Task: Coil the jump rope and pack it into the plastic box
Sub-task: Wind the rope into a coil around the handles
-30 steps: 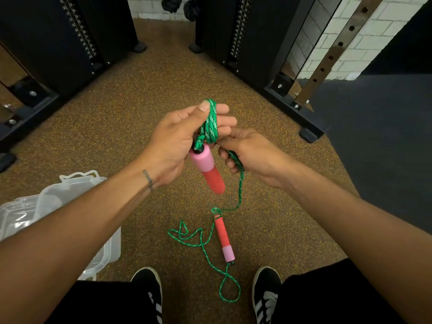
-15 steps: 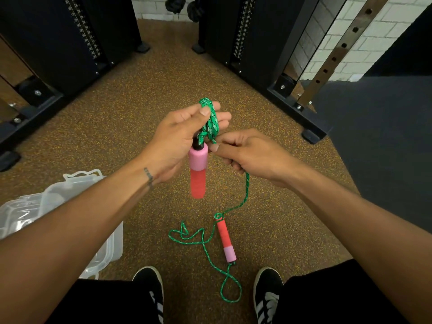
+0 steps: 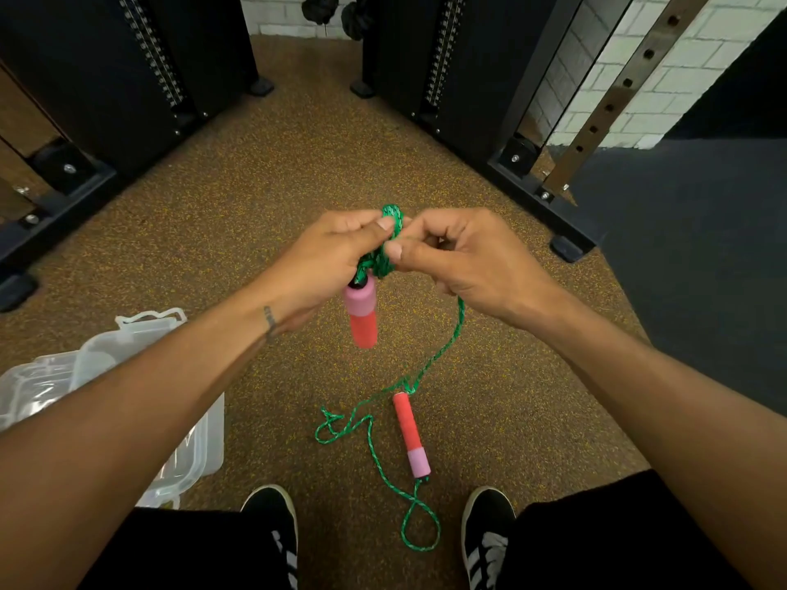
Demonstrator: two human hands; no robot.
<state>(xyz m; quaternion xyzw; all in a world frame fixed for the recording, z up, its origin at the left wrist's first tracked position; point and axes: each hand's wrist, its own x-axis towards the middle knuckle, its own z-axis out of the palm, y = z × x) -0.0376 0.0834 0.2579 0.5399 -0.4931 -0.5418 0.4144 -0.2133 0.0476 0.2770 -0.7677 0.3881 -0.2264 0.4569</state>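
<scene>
Speckled brown rubber floor (image 3: 264,198) fills centre. Dark grey mat (image 3: 690,266) covers right side. Black steel weight-machine frame (image 3: 119,78) stands left; second black frame (image 3: 451,61) stands centre-right. Perforated brown metal upright (image 3: 617,95) leans beside it. White painted brick wall (image 3: 681,57) behind.

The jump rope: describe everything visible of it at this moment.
The jump rope is a green braided cord with two foam-looking handles, each red with a pink end. One handle hangs pink end up below the left hand, which holds a few coils; the right hand pinches the cord beside them. From there the cord drops to the brown floor, where the other handle lies among loose loops between two black shoes.
</scene>
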